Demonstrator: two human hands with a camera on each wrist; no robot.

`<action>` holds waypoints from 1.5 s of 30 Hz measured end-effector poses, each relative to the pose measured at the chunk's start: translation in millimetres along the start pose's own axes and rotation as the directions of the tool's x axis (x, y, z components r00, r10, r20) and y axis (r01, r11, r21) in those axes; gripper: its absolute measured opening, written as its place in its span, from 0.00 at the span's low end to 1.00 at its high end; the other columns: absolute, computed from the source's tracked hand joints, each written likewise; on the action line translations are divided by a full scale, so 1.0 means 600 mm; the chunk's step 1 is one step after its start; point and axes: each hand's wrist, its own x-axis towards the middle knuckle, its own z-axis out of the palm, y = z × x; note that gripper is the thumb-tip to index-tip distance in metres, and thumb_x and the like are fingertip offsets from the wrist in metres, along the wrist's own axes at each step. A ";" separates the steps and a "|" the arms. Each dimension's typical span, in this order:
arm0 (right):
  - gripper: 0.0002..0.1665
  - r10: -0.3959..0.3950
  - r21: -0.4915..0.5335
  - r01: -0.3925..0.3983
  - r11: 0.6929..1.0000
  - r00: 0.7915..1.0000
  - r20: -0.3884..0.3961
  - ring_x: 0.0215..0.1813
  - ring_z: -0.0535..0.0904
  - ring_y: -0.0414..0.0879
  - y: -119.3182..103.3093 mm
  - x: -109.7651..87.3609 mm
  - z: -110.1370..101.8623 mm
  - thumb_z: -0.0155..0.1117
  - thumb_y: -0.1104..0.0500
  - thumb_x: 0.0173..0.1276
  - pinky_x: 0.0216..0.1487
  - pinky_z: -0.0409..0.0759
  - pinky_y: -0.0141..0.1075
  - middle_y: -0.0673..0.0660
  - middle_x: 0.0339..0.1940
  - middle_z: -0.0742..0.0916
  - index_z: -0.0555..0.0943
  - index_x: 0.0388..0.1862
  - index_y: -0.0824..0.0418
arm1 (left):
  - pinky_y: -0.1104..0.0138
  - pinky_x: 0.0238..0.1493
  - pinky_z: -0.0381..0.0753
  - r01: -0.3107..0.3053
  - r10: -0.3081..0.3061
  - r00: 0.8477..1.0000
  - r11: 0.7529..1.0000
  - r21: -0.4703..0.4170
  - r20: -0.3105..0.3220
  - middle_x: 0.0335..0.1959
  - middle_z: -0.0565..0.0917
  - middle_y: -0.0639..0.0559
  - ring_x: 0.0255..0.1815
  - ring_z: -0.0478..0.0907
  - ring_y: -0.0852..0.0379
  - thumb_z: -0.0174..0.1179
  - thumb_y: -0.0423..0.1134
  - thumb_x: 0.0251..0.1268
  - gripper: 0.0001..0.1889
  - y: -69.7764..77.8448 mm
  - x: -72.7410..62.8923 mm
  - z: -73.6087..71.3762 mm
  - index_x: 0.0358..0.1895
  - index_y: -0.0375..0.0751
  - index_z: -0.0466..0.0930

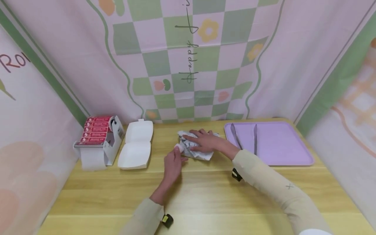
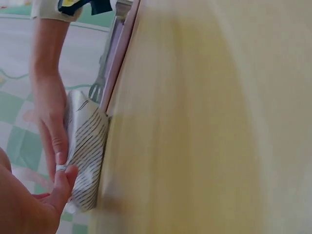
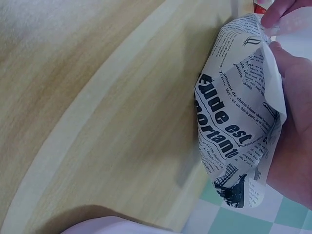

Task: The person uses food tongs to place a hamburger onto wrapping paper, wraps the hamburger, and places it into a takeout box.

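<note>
A parcel wrapped in newsprint-patterned paper (image 1: 204, 156) lies on the wooden table, in front of the checked cloth. My right hand (image 1: 207, 142) rests over its top with the fingers spread. At the parcel's left end, my left hand (image 1: 172, 165) pinches a whitish bit of the wrapper between thumb and fingers. Large black print and a folded edge show on the paper (image 3: 234, 102) in the right wrist view. From the left wrist, striped print covers the parcel's side (image 2: 89, 146). What the wrapper contains is hidden.
An open white clamshell box (image 1: 135, 155) stands left of the parcel. Beside it is a dispenser (image 1: 116, 138) with a roll of red labels (image 1: 95, 130). To the right, a purple tray (image 1: 285, 143) carries two metal utensils (image 1: 255, 138). Printed cloths hang around the table.
</note>
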 end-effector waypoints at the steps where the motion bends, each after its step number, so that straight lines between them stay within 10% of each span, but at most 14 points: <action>1: 0.39 0.000 -0.006 0.000 1.000 1.000 -0.002 0.79 0.56 0.64 0.001 0.001 0.001 0.43 0.35 0.78 0.69 0.60 0.71 0.59 0.83 0.54 0.45 0.82 0.36 | 0.56 0.34 0.87 0.015 -0.015 1.000 1.000 -0.022 -0.007 0.33 0.88 0.33 0.35 0.89 0.40 0.36 0.48 0.83 0.28 -0.002 0.000 0.004 0.46 0.27 0.81; 11: 0.39 0.008 -0.030 -0.008 1.000 1.000 -0.007 0.78 0.57 0.62 0.002 0.001 0.002 0.44 0.35 0.78 0.68 0.63 0.70 0.59 0.83 0.54 0.45 0.82 0.35 | 0.58 0.45 0.86 0.065 -0.065 0.998 0.994 -0.083 0.006 0.40 0.86 0.36 0.42 0.86 0.44 0.36 0.52 0.83 0.28 -0.008 -0.010 0.041 0.43 0.29 0.78; 16: 0.39 0.012 -0.051 -0.012 0.999 1.000 0.000 0.78 0.58 0.62 0.000 0.000 0.002 0.44 0.37 0.79 0.68 0.64 0.69 0.58 0.83 0.54 0.44 0.82 0.35 | 0.54 0.45 0.82 -0.017 0.008 0.998 0.989 0.147 0.059 0.48 0.77 0.31 0.43 0.79 0.41 0.36 0.53 0.82 0.31 -0.008 -0.014 0.057 0.58 0.24 0.74; 21: 0.39 0.024 -0.034 -0.023 0.999 1.000 0.020 0.79 0.56 0.61 -0.001 -0.002 0.000 0.43 0.38 0.79 0.68 0.63 0.70 0.57 0.84 0.53 0.42 0.82 0.35 | 0.45 0.57 0.81 -0.072 0.006 0.986 0.918 0.390 0.168 0.64 0.65 0.23 0.54 0.77 0.31 0.41 0.51 0.81 0.37 -0.004 -0.021 0.074 0.74 0.18 0.49; 26: 0.34 0.020 -0.020 -0.019 1.000 0.998 0.053 0.78 0.57 0.62 0.000 0.000 -0.005 0.34 0.40 0.82 0.68 0.62 0.70 0.58 0.84 0.53 0.43 0.82 0.37 | 0.47 0.58 0.81 -0.090 -0.012 0.978 0.879 0.468 0.210 0.68 0.62 0.20 0.58 0.76 0.32 0.49 0.51 0.77 0.42 0.000 -0.021 0.077 0.75 0.17 0.44; 35: 0.35 0.008 -0.006 -0.007 1.000 0.998 0.065 0.79 0.55 0.62 0.000 -0.001 -0.011 0.31 0.37 0.81 0.68 0.61 0.71 0.58 0.84 0.52 0.42 0.83 0.38 | 0.48 0.58 0.80 -0.148 0.083 0.978 0.925 0.350 0.192 0.65 0.67 0.34 0.60 0.72 0.38 0.62 0.50 0.66 0.30 0.000 -0.022 0.027 0.65 0.36 0.69; 41: 0.35 0.003 0.004 -0.003 1.000 0.998 0.059 0.78 0.56 0.63 0.000 -0.003 -0.011 0.32 0.37 0.82 0.66 0.62 0.72 0.59 0.83 0.53 0.44 0.83 0.39 | 0.62 0.42 0.79 -0.322 0.219 0.909 0.909 0.263 0.354 0.36 0.80 0.44 0.39 0.77 0.51 0.53 0.38 0.71 0.09 0.006 -0.006 -0.016 0.33 0.39 0.79; 45: 0.33 0.013 0.025 -0.015 1.000 0.998 0.069 0.79 0.54 0.63 0.001 -0.001 -0.009 0.29 0.38 0.82 0.68 0.59 0.73 0.59 0.84 0.52 0.44 0.82 0.37 | 0.69 0.34 0.75 -0.214 0.112 0.839 0.968 0.133 0.532 0.29 0.77 0.44 0.29 0.72 0.58 0.43 0.40 0.79 0.16 0.013 0.008 -0.035 0.37 0.34 0.76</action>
